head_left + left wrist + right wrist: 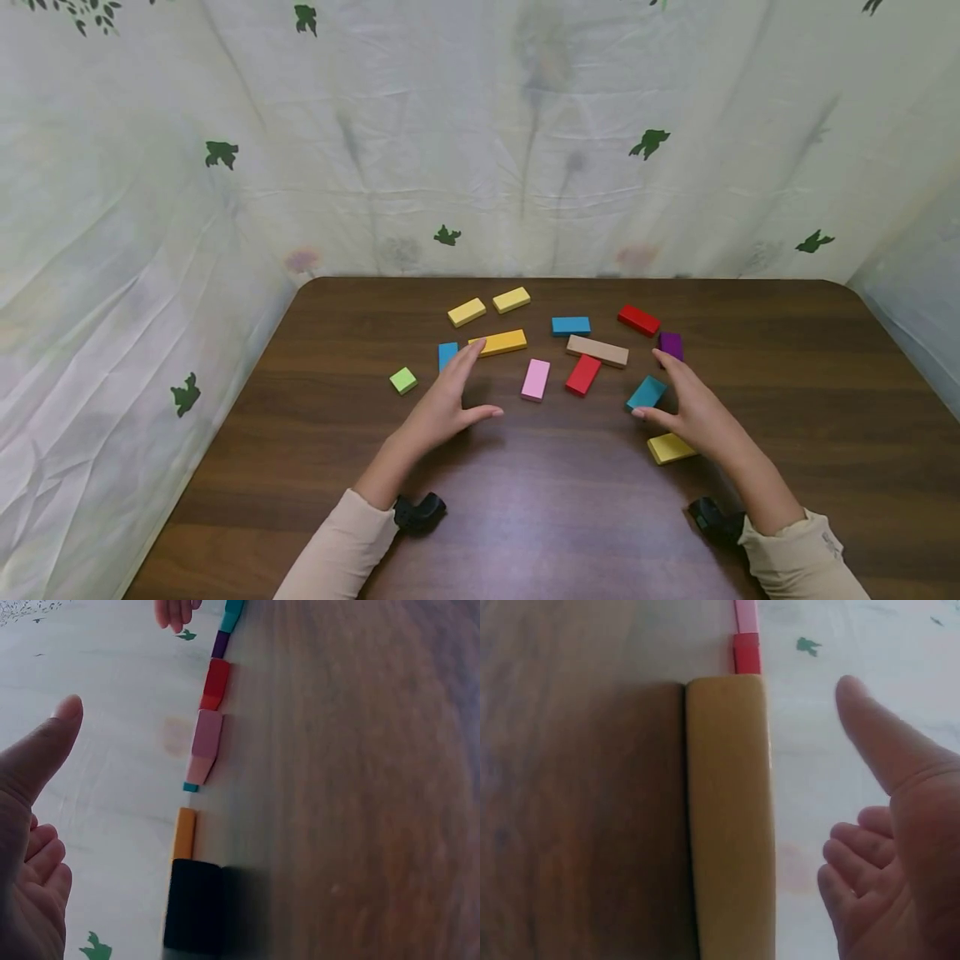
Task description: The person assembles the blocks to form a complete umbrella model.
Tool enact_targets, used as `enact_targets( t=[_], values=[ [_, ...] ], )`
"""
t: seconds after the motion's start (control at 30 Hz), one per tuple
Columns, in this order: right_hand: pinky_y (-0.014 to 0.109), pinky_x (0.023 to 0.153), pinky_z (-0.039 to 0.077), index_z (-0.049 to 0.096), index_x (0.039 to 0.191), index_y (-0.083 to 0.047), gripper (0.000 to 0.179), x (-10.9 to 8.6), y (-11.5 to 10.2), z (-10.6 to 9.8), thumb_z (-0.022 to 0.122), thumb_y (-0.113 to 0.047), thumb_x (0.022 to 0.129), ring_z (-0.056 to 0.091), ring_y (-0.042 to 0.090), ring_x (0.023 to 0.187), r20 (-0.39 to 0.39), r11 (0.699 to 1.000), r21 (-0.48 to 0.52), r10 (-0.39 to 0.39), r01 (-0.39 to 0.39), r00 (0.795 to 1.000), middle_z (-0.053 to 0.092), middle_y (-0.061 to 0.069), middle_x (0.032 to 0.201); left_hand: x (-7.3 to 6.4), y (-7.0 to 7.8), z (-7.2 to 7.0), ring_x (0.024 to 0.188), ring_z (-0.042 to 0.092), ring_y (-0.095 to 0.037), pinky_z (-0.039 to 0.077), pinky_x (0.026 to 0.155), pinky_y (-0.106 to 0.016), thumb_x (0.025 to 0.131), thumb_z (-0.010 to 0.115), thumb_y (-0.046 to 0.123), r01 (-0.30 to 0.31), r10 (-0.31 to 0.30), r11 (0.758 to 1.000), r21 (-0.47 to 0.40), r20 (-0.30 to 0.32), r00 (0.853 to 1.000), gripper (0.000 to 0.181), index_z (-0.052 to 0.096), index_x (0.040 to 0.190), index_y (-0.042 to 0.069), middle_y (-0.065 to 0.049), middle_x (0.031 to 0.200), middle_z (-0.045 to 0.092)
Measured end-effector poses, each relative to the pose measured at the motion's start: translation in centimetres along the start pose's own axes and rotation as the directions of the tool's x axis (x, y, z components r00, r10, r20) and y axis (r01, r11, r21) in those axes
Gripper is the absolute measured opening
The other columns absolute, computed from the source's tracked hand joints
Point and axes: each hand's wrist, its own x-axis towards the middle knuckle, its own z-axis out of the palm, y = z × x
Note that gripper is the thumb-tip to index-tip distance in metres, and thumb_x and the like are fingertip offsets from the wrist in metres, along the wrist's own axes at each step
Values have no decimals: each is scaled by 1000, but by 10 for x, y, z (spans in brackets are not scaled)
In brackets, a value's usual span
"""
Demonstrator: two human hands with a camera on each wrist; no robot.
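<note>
Above the table's left half, my left hand (pixel 442 406) holds nothing, its thumb spread from relaxed fingers. Its fingertips overlap an orange block (pixel 502 342) and stand beside a blue block (pixel 447 355) in the head view. My right hand (pixel 696 408) is likewise empty, thumb and fingers apart. Near its thumb tip lies a teal block (pixel 647 393); a purple block (pixel 671 344) is by its fingertips. Under that hand a yellow block (pixel 670 448) is partly hidden, and it looms large in the right wrist view. Between the hands lie a pink block (pixel 536 380) and a red block (pixel 583 375).
A tan block (pixel 597 351) touches the red one. Farther back lie another blue block (pixel 571 326), a second red block (pixel 639 320) and two pale yellow blocks (pixel 467 312). A small green block (pixel 403 381) sits left. A printed curtain (pixel 480 167) hangs behind the table (pixel 555 517).
</note>
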Motion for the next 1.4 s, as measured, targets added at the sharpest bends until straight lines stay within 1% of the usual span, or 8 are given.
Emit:
enact_targets(
  t=[0.17,0.37,0.5,0.73,0.83,0.97,1.27,1.4],
  values=[
    [59,94,25,20,140,1,92,-1,6,2,68,-43,76,22,43,126,8,1000,17,13,-13,1000,24,25,139,2,-2,6,130,23,-24,26,101,-42,73,75,30,42,-41,999,-6,52,998,91,22,142,5,-11,142,28],
    [59,94,25,23,139,2,89,-1,11,5,67,-44,77,24,44,124,32,999,13,37,-37,999,25,25,138,7,-4,13,130,25,-23,27,100,-41,75,73,32,89,-87,996,-20,102,991,86,25,141,3,-10,142,29],
    [58,94,26,25,138,3,88,-2,12,7,67,-44,77,25,44,123,47,999,10,49,-50,998,26,26,137,12,-5,18,129,27,-23,27,101,-40,75,72,32,91,-89,996,-8,123,988,84,27,140,2,-11,141,31],
    [57,95,25,28,136,6,83,-1,18,9,66,-40,79,27,44,123,41,999,2,41,-41,998,29,27,135,21,-7,28,128,29,-24,27,101,-39,77,71,31,91,-90,996,-1,154,984,81,28,139,1,-13,140,32],
    [57,95,25,29,135,6,80,-2,20,10,66,-38,80,27,44,123,40,999,-1,44,-44,998,29,28,135,26,-7,33,128,29,-23,27,101,-38,78,70,32,111,-109,994,1,174,979,81,28,140,3,-12,140,32],
    [57,94,26,30,135,6,80,-3,22,11,65,-40,80,27,45,122,42,999,-7,54,-54,998,30,28,134,31,-5,37,128,30,-22,27,101,-37,78,70,31,128,-127,992,7,203,971,80,28,140,4,-11,140,32],
    [58,93,26,31,135,5,80,-3,22,12,65,-42,80,27,45,122,43,998,-11,64,-64,997,29,29,134,41,-5,44,128,30,-21,25,102,-34,79,69,32,134,-131,991,4,246,960,78,29,139,3,-11,139,33],
    [58,93,26,31,135,4,80,-3,22,12,66,-42,79,27,45,122,44,998,-8,62,-62,997,29,29,134,44,-7,48,127,30,-20,26,102,-33,79,69,31,152,-150,988,13,269,951,77,30,139,2,-11,139,34]
  ],
)
